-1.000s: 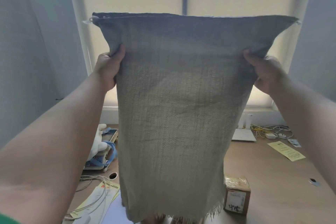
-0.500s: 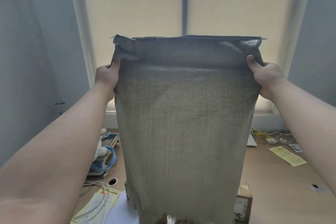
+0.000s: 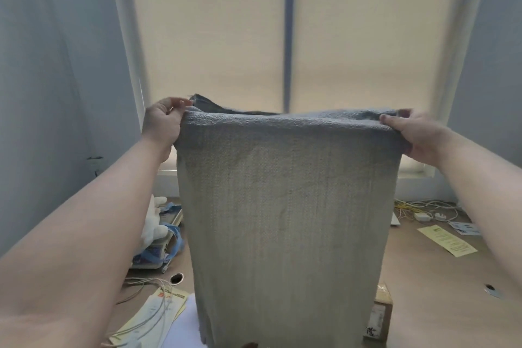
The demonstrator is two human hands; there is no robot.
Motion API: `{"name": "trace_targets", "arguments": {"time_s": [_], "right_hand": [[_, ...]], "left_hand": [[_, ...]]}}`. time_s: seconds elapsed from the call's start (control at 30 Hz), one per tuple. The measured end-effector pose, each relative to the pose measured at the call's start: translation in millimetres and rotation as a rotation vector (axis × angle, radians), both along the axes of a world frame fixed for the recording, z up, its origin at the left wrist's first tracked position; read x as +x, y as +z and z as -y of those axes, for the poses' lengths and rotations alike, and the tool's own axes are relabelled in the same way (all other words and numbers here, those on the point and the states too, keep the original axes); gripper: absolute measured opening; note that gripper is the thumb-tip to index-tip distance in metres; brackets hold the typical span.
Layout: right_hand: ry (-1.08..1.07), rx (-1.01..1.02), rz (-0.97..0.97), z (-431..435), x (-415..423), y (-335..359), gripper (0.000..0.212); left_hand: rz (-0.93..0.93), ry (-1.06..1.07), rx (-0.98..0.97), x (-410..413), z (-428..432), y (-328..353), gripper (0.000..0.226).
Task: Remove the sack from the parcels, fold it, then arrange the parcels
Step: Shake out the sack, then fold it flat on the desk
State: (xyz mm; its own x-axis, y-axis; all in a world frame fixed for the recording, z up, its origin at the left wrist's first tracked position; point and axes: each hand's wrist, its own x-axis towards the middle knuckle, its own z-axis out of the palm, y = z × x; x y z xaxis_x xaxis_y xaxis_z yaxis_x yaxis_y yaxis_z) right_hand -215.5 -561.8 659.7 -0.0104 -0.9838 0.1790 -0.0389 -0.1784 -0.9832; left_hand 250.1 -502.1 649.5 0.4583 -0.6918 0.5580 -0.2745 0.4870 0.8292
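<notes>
The left hand [image 3: 161, 123] and right hand [image 3: 418, 135] are pinching the top corners of the sack [image 3: 285, 220], which is hanging between them and hiding most of a parcel [image 3: 382, 316] below the right hand, its label too blurred to read.

This looks like an office or a home workroom. A wood-toned counter [image 3: 440, 305] runs under a wide window whose pale roller blind [image 3: 226, 37] is drawn down, between plain grey-white walls [image 3: 56, 65]. A round cable port [image 3: 177, 277] is cut into the counter. Loose cables [image 3: 418, 205] and a white adapter [image 3: 422, 217] lie at the back right, with a yellow leaflet [image 3: 446, 240] near them. Printed forms [image 3: 158, 316] lie at the left, and a labelled cardboard parcel [image 3: 381, 313] stands at the front.
</notes>
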Motion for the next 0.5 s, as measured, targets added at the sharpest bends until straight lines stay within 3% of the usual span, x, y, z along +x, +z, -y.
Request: {"name": "trace_targets", "arguments": {"time_s": [0.07,0.13,0.2,0.27,0.37,0.5], "right_hand": [[-0.132,-0.055,-0.002,8,-1,-2,0.06],[-0.227,-0.14,-0.047,13,-3,-4,0.053],[-0.157,-0.165,-0.044,10,-7,-5,0.033],[0.003,-0.137,-0.023,2,-11,-2,0.032],[0.229,-0.07,-0.084,-8,-20,2,0.045],[0.328,0.008,-0.266,-10,-29,4,0.068]], "left_hand": [[-0.022,-0.09,0.026,1,-2,-1,0.04],[-0.054,-0.235,0.092,4,-6,0,0.034],[-0.053,-0.395,0.167,9,-13,2,0.026],[-0.033,-0.501,0.248,14,-17,5,0.045],[0.085,-0.439,0.334,18,-21,6,0.053],[0.27,-0.247,0.315,24,-23,5,0.035]]}}
